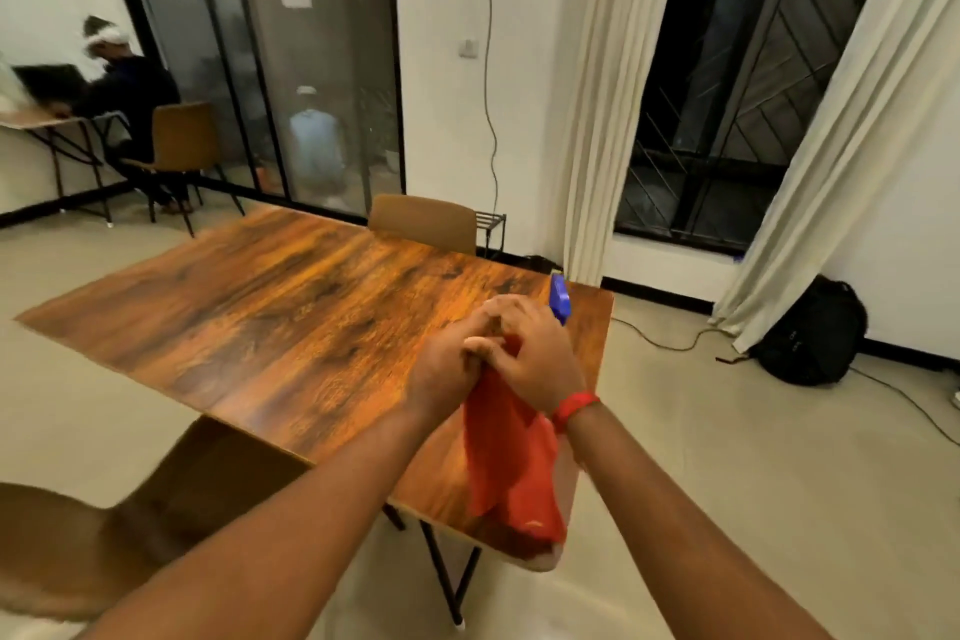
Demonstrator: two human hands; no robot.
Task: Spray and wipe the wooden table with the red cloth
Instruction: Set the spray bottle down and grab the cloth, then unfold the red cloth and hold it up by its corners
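Observation:
A red cloth (511,463) hangs down from both of my hands above the near right corner of the wooden table (291,322). My left hand (449,369) grips its top edge from the left. My right hand (530,353), with a red band on its wrist, pinches the same top edge from the right. The blue top of a spray bottle (559,297) shows just behind my right hand near the table's right edge; the bottle's body is hidden by my hands.
A brown chair (423,221) stands at the table's far side, and another chair (78,535) at the near left. A black backpack (810,333) and cables lie on the floor to the right. A person sits at a desk at the far left.

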